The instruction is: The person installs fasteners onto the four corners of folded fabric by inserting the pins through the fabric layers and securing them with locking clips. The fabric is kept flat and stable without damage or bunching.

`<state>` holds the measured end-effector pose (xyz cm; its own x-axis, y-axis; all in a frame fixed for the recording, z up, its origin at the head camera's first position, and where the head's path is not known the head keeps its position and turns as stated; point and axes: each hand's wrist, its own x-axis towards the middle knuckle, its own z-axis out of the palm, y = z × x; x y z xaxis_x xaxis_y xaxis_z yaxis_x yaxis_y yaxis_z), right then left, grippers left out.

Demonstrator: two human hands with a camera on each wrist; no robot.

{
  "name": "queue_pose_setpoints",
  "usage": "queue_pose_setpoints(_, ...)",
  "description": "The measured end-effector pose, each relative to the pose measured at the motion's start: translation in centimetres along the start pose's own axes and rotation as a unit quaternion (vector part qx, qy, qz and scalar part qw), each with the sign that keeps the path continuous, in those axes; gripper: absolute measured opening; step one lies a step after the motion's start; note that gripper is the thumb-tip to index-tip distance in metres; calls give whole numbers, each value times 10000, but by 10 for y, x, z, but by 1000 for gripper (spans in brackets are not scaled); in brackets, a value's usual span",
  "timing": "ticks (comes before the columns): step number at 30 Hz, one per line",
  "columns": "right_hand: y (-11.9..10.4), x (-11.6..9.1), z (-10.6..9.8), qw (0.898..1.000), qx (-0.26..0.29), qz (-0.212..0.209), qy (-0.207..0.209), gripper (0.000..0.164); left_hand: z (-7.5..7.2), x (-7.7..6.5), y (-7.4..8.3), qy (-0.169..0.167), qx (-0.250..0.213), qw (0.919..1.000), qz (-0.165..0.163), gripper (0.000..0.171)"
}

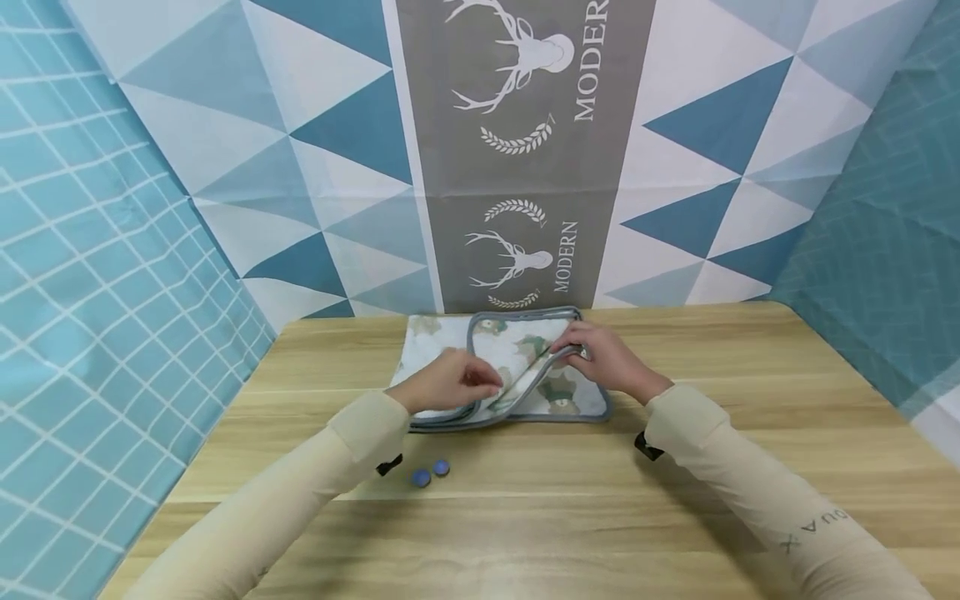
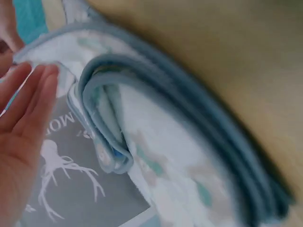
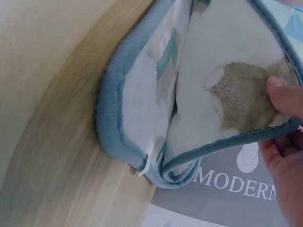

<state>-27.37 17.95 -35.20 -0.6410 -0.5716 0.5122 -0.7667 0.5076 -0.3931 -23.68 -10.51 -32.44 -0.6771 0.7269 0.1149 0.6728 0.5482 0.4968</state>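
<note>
A folded white towel (image 1: 510, 354) with a grey-blue stitched edge and a bear print lies at the far side of the table. My right hand (image 1: 603, 357) pinches one of its edges between thumb and fingers. That lifted flap (image 3: 236, 80) stands up from the layer below in the right wrist view. Over the left part of the towel is my left hand (image 1: 453, 382), its fingers loosely bent. In the left wrist view the left hand's fingers (image 2: 35, 94) extend beside the folded layers (image 2: 189, 123) and hold nothing visible.
Two small blue round objects (image 1: 431, 473) lie on the wooden table (image 1: 525, 517) in front of the towel. A patterned cloth (image 1: 517, 175) with deer heads hangs behind the table. Teal checked fabric (image 1: 90, 292) borders the left side.
</note>
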Motion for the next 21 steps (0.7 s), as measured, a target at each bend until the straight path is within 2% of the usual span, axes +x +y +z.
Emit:
queue_pose_setpoints(2, 0, 0, -1, 10000, -38, 3, 3, 16, 3, -15, 2, -501, 204, 9985, 57, 18)
queue_pose_setpoints(4, 1, -1, -2, 10000, -51, 4, 6, 16, 6, -30, 5, -995, 556, 9935, -30, 20)
queue_pose_setpoints(7, 1, -2, -3, 10000, -25, 40, 5, 16, 8, -48, 7, -1444, 1081, 9834, -194, 24)
queue_pose_setpoints(9, 1, -2, -3, 9999, -20, 111, -26, 17, 10, -57, 6, -1449, 1320, 9802, -268, 27)
queue_pose_setpoints(16, -2, -2, -5, 9996, -85, 228, -133, 18, 11, -68, 8, -1248, 1363, 9823, -298, 23)
queue_pose_setpoints(21, -4, -4, -4, 9993, -152, 279, -178, 17, 13, -68, 5, -1287, 1333, 9827, 83, 7)
